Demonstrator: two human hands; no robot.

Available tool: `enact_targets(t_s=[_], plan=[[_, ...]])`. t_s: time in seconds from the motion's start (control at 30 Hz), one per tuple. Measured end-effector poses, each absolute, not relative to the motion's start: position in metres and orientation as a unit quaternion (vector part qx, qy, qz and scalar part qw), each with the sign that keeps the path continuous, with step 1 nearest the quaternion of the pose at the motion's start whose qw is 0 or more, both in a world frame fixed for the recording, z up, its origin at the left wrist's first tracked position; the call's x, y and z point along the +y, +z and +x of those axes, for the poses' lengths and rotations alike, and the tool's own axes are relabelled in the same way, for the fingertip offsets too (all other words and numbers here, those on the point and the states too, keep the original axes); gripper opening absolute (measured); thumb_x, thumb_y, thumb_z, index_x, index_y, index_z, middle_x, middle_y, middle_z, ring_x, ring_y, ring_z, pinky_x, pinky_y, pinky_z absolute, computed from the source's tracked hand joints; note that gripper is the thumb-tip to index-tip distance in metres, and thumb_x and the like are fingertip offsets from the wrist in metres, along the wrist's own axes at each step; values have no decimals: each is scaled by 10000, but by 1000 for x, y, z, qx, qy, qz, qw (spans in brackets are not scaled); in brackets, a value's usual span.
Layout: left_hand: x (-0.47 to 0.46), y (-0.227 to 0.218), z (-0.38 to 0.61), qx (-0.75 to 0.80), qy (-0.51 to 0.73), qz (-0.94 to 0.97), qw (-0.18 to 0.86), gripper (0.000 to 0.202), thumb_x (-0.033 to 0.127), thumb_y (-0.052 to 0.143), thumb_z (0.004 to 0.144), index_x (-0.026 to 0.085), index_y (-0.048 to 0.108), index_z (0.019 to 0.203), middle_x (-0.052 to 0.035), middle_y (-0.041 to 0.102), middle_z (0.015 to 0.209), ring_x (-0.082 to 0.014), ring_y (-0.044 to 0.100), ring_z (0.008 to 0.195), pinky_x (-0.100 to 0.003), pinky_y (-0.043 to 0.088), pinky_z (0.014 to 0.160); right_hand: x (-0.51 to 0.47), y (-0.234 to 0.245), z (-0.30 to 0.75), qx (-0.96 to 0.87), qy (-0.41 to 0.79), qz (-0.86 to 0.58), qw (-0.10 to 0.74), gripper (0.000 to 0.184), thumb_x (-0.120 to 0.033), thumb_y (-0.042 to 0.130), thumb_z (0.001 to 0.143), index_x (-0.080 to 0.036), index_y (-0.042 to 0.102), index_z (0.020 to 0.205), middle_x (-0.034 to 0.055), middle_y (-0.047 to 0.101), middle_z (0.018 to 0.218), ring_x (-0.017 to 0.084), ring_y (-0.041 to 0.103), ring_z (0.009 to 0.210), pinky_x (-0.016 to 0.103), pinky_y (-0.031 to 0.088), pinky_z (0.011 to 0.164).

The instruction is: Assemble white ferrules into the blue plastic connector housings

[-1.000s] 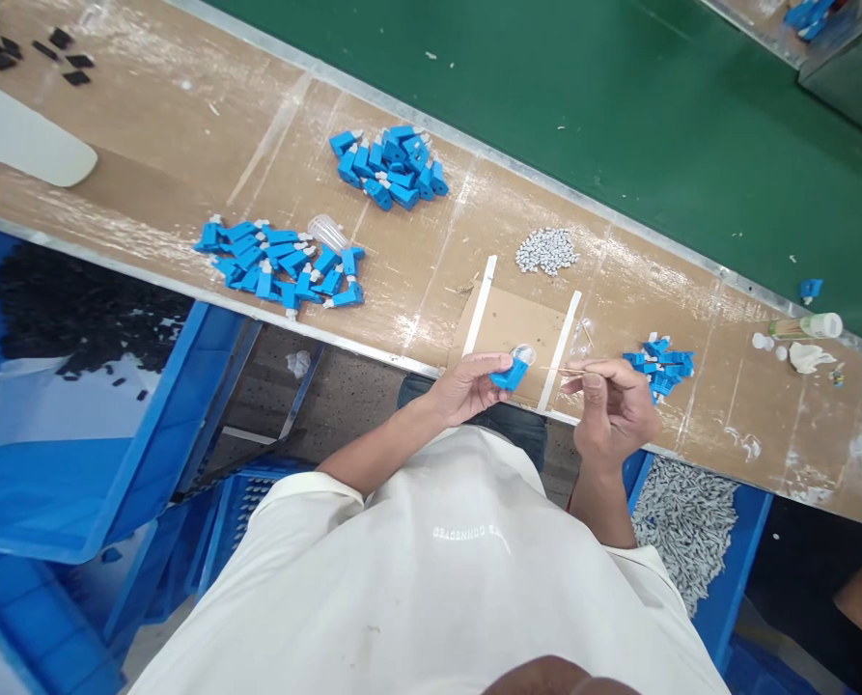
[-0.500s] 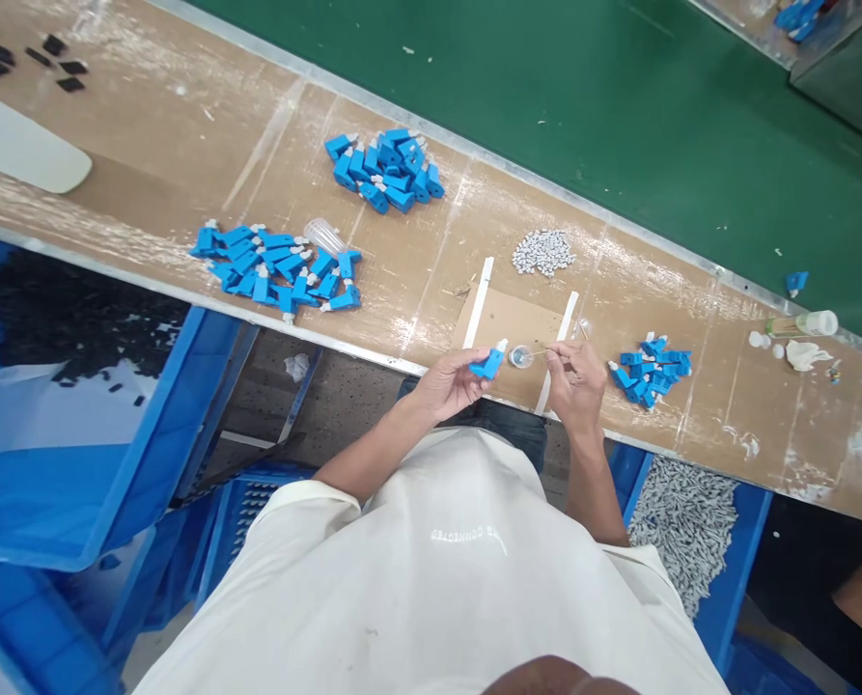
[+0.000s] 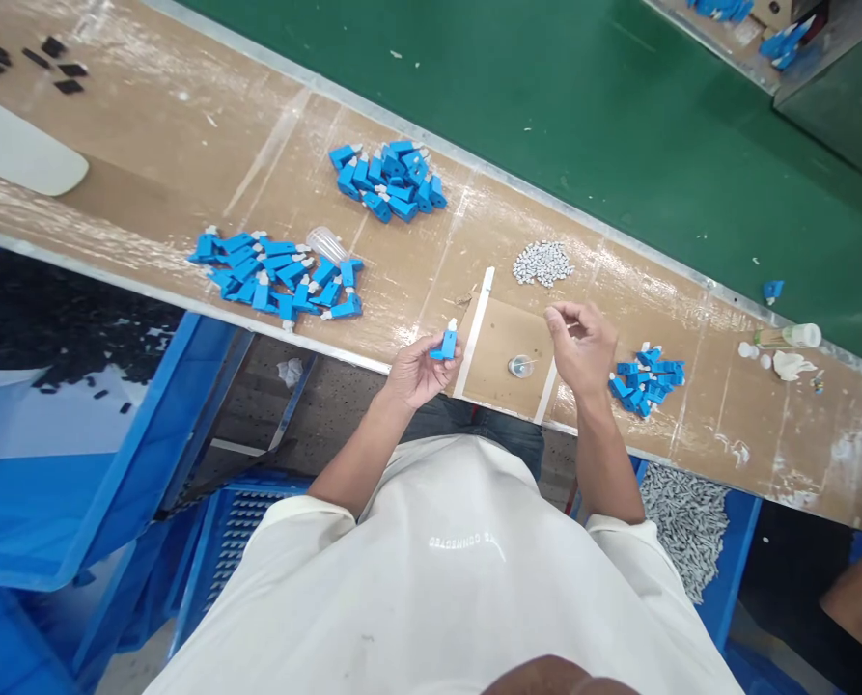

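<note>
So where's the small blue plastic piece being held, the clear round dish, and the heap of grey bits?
small blue plastic piece point(image 3: 445, 345): head view, its blue body.
clear round dish point(image 3: 520, 366): head view, its centre.
heap of tiny grey bits point(image 3: 543, 263): head view, heap's middle.

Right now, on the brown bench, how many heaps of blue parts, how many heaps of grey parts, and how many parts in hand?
Blue heaps: 3, namely far heap, left heap, right heap
Grey heap: 1
Blue part in the left hand: 1
Total: 5
</note>
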State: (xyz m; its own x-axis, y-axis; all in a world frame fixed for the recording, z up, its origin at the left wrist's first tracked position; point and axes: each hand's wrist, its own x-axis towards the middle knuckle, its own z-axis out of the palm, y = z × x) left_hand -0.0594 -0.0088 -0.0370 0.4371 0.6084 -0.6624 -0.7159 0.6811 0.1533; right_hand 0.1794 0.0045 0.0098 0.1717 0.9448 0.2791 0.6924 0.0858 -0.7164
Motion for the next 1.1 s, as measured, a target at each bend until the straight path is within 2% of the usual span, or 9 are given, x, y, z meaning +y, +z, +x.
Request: enact_targets(t_s=[0.1,0.2,0.3,0.43,0.7,0.97,1.03,1.1], plan=[[-11,-42,-60,349,385,-69,852,91,133,600,873,98,664,818,-52,636,660,-77,557,504,-125,449,422,44,4,188,-636,162,-665,356,143,-313,655,892,-208,749,869,40,740,866,195,663,763,338,543,742],[-13,-45,-58,346,387,-57,853,67,108,604,859,98,662,828,-57,656,675,-84,573,511,-148,494,460,71,-15,198,-660,181,-673,282,109,-230,639,842,-192,739,827,54,741,854,217,662,765,377,535,776],[-13,-46,-54,340,394,-44,852,25,83,650,821,101,665,828,-59,680,700,-106,625,566,-170,531,499,81,-33,201,-679,189,-669,237,116,-213,623,825,-195,737,817,60,733,860,228,650,784,396,524,800],[-11,-48,-52,331,397,-31,856,59,66,698,783,105,663,810,-62,692,721,-130,669,629,-183,549,515,81,-44,195,-685,186,-668,225,140,-242,590,864,-205,714,811,62,702,862,229,626,802,398,513,817],[-12,-57,-52,317,391,-18,864,114,85,753,771,114,661,832,-51,691,741,-125,659,617,-203,563,543,91,-50,187,-708,167,-654,207,165,-224,544,897,-219,667,787,64,667,848,236,606,812,401,507,824],[-13,-60,-52,294,392,9,872,146,108,793,745,113,674,829,-38,689,753,-111,659,631,-189,569,563,100,-47,178,-725,139,-661,134,107,-141,566,811,-212,607,742,133,675,895,296,630,874,474,520,880],[-12,-59,-52,293,393,9,871,134,107,786,755,112,672,826,-41,688,757,-113,659,635,-190,568,561,102,-41,175,-717,157,-664,140,113,-139,591,776,-219,571,699,131,682,864,297,639,861,486,528,887],[-12,-58,-52,298,396,1,868,113,97,766,771,113,671,829,-44,687,756,-112,653,626,-193,566,556,100,-31,174,-686,224,-671,173,127,-170,621,750,-223,553,656,95,672,761,271,651,790,461,555,832]])
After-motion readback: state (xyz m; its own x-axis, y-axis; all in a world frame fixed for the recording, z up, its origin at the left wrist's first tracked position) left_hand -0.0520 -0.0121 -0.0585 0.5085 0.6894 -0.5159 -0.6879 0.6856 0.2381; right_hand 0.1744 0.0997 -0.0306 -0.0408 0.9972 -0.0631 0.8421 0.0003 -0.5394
